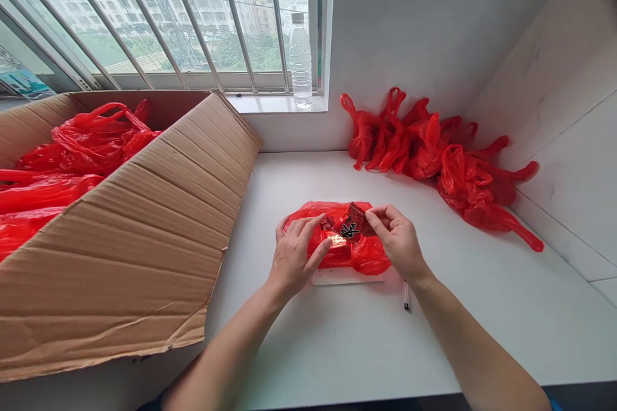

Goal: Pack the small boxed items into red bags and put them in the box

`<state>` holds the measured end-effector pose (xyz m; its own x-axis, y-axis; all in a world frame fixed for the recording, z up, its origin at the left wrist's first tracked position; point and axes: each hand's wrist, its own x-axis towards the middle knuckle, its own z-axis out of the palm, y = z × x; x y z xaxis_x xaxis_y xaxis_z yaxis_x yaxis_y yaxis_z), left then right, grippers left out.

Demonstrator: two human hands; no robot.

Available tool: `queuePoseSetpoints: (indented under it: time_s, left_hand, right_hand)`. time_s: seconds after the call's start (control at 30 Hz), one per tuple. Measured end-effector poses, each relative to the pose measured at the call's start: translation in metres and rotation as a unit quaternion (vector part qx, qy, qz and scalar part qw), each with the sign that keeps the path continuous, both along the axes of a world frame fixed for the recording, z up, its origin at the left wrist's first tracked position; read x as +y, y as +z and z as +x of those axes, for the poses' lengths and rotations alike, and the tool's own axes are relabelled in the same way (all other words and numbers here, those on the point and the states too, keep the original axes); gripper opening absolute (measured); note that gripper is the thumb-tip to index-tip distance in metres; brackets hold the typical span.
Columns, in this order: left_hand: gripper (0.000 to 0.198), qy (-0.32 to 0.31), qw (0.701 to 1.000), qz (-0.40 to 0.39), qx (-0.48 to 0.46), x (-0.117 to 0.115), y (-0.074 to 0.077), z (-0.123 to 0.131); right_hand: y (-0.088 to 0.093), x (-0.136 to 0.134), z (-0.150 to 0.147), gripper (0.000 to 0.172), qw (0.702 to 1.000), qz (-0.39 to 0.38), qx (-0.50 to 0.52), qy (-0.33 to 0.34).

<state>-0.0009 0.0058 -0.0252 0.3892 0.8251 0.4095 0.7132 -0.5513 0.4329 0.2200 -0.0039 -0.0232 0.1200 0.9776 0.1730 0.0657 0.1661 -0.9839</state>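
Between the thumb and fingers of my right hand (pixel 398 237) is a dark red packet (pixel 355 221) printed with a large black character edged in white. It is held tilted above a spread red plastic bag (pixel 371 255) on the white table. My left hand (pixel 295 255) is at the bag's left side, thumb and forefinger apart, beside shiny red packaging (pixel 336 241) with a bright reflection. Whether its fingertips touch that packaging is hard to see. Partly under the bag lies a white sheet of paper (pixel 348 277) with some writing. A pen (pixel 406 298) rests below my right hand.
A large open cardboard box (pixel 144 231) filled with red plastic bags (pixel 91 141) stands at the left. Several tied red bags (pixel 424 148) line the wall at the back right. On the sill of the barred window stands a clear bottle (pixel 301 64).
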Motion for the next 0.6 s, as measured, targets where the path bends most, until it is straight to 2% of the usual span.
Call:
queuePoseSetpoints:
  time_s: [0.07, 0.13, 0.23, 0.33, 0.47, 0.53, 0.6]
  left_hand:
    - [0.027, -0.013, 0.999, 0.009, -0.034, -0.002, 0.004, 0.0]
    - [0.018, -0.022, 0.998, 0.015, -0.05, -0.003, 0.005, 0.0]
    - [0.021, -0.028, 0.998, 0.025, -0.052, -0.002, 0.005, 0.0]
    - [0.022, -0.047, 0.998, 0.033, -0.031, -0.002, 0.004, 0.0]
    - [0.023, -0.076, 0.996, 0.041, 0.004, -0.003, 0.007, 0.001]
    - [0.021, -0.069, 0.997, 0.038, 0.006, -0.003, 0.009, 0.0]
    - [0.019, -0.045, 0.999, 0.027, 0.008, -0.002, 0.01, -0.002]
  right_hand:
    - [0.0, -0.002, -0.004, 0.031, 0.996, -0.038, 0.061, 0.056]
    - [-0.001, -0.003, -0.009, 0.031, 0.991, -0.062, 0.079, 0.088]
    - [0.0, -0.005, -0.014, 0.031, 0.988, -0.077, 0.083, 0.109]
    - [0.005, -0.007, -0.016, 0.034, 0.984, -0.096, 0.069, 0.133]
    - [0.01, -0.009, -0.012, 0.038, 0.977, -0.102, -0.005, 0.185]
    - [0.008, -0.009, -0.007, 0.035, 0.979, -0.093, -0.051, 0.174]
    - [0.006, -0.008, -0.002, 0.034, 0.985, -0.068, -0.112, 0.11]
